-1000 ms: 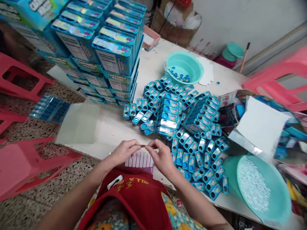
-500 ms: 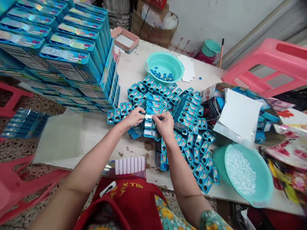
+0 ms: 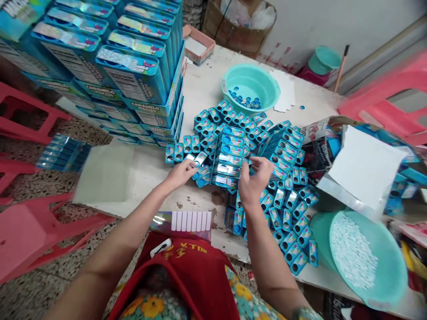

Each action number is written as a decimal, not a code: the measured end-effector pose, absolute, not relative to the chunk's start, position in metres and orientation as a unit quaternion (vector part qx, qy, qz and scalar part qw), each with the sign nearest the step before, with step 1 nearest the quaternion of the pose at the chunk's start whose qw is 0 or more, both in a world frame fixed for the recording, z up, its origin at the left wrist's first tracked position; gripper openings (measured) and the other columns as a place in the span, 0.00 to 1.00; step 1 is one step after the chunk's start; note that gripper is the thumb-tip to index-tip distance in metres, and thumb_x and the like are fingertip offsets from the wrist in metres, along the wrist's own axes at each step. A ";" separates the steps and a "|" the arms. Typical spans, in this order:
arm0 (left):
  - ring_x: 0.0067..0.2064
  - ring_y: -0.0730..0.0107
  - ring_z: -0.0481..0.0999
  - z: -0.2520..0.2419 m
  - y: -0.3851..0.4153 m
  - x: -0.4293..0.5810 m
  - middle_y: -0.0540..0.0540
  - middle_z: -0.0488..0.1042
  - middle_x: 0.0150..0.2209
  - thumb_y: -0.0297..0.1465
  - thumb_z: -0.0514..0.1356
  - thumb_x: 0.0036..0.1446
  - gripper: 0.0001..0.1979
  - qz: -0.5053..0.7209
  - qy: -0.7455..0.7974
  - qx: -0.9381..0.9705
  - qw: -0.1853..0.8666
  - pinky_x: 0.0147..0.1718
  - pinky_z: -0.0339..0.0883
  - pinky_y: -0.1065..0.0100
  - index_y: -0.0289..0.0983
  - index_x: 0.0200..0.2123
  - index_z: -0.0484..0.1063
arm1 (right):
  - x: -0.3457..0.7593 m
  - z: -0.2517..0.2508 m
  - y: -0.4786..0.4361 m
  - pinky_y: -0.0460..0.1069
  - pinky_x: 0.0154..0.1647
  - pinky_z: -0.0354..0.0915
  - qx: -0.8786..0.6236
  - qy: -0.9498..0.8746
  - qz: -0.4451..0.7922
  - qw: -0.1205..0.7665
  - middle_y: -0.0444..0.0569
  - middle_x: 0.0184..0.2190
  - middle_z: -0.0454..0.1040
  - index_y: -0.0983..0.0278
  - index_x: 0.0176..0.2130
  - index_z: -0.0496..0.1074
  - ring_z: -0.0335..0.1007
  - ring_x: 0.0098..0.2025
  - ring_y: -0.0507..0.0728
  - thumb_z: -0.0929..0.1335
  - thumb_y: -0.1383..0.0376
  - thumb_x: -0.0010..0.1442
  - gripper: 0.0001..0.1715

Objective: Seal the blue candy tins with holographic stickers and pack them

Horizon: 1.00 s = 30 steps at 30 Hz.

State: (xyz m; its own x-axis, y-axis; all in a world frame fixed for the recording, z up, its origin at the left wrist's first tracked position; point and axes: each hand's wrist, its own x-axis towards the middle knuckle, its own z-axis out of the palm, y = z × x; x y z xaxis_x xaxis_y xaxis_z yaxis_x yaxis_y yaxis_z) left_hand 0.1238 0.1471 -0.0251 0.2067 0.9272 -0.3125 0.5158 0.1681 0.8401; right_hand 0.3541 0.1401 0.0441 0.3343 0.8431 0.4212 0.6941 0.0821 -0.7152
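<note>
Box row: blue boxes (image 3: 230, 153) are standing side by side mid-table (image 3: 150, 186), ends up; the nearer ends are showing a silvery shine
Handling: likely light, stiff, smooth-walled; probably slippery and prone to sliding apart; surface maybe scratching easily
Hold point: best at opposite side walls near the top ends, keeping off the shiny faces
Left hand: (image 3: 182, 173) hovering or resting by the loose small boxes (image 3: 200, 159), left of the row; fingers are curling with little gap; cannot tell if anything is being pinched
Right hand: (image 3: 255, 180) sitting at the row's right end, thumb up, fingers bending, narrow gap; cannot tell contact or hold
Strip sheet: (image 3: 191, 221) lying at the near edge, before the red apron (image 3: 187, 266)
Teal bowl: (image 3: 262, 80) sitting beyond the row, holding blue caps (image 3: 248, 103)
</note>
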 end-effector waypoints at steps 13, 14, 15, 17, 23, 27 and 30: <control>0.33 0.68 0.70 -0.072 0.009 0.044 0.47 0.74 0.28 0.35 0.47 0.58 0.16 -0.038 0.643 0.611 0.461 0.32 0.58 0.71 0.37 0.26 0.71 | 0.215 -0.080 -0.003 0.57 0.51 0.65 -0.403 -0.831 0.365 0.114 0.57 0.48 0.67 0.64 0.52 0.65 0.62 0.50 0.61 0.64 0.69 0.59 0.20; 0.32 0.68 0.70 -0.075 0.010 0.045 0.47 0.74 0.28 0.34 0.47 0.57 0.15 -0.041 0.650 0.602 0.462 0.31 0.58 0.71 0.37 0.26 0.71 | 0.216 -0.083 -0.006 0.58 0.52 0.64 -0.394 -0.840 0.358 0.107 0.57 0.49 0.67 0.65 0.53 0.64 0.62 0.50 0.61 0.63 0.70 0.59 0.21; 0.32 0.68 0.70 -0.077 0.011 0.045 0.47 0.74 0.28 0.34 0.48 0.56 0.15 -0.040 0.655 0.595 0.464 0.31 0.58 0.71 0.37 0.26 0.71 | 0.218 -0.084 -0.008 0.58 0.53 0.63 -0.385 -0.846 0.353 0.106 0.58 0.49 0.67 0.66 0.52 0.65 0.62 0.51 0.61 0.63 0.71 0.59 0.20; 0.33 0.68 0.70 -0.083 0.012 0.045 0.47 0.75 0.29 0.33 0.49 0.56 0.14 -0.032 0.661 0.587 0.467 0.31 0.58 0.71 0.37 0.27 0.72 | 0.224 -0.081 -0.010 0.58 0.52 0.63 -0.372 -0.853 0.349 0.109 0.57 0.50 0.67 0.65 0.48 0.67 0.62 0.51 0.61 0.64 0.71 0.58 0.16; 0.39 0.65 0.71 -0.078 0.012 0.045 0.45 0.76 0.34 0.35 0.49 0.57 0.14 -0.011 0.682 0.578 0.447 0.39 0.61 0.68 0.37 0.31 0.73 | 0.238 -0.035 0.002 0.50 0.36 0.64 -0.400 -0.822 0.393 0.097 0.47 0.30 0.71 0.62 0.31 0.68 0.67 0.35 0.56 0.67 0.68 0.57 0.03; 0.50 0.63 0.68 -0.028 0.020 0.058 0.42 0.71 0.49 0.40 0.49 0.59 0.19 0.175 0.629 0.557 0.513 0.46 0.61 0.67 0.38 0.50 0.67 | 0.258 0.021 0.027 0.46 0.31 0.61 -0.471 -0.731 0.468 0.157 0.43 0.26 0.70 0.62 0.29 0.66 0.65 0.29 0.52 0.67 0.64 0.59 0.07; 0.39 0.68 0.73 0.015 0.039 0.081 0.44 0.75 0.39 0.42 0.52 0.57 0.19 0.197 0.526 0.536 0.630 0.37 0.65 0.70 0.37 0.46 0.68 | 0.278 0.053 0.049 0.45 0.30 0.60 -0.502 -0.699 0.464 0.209 0.42 0.25 0.69 0.62 0.29 0.66 0.65 0.28 0.51 0.67 0.62 0.59 0.09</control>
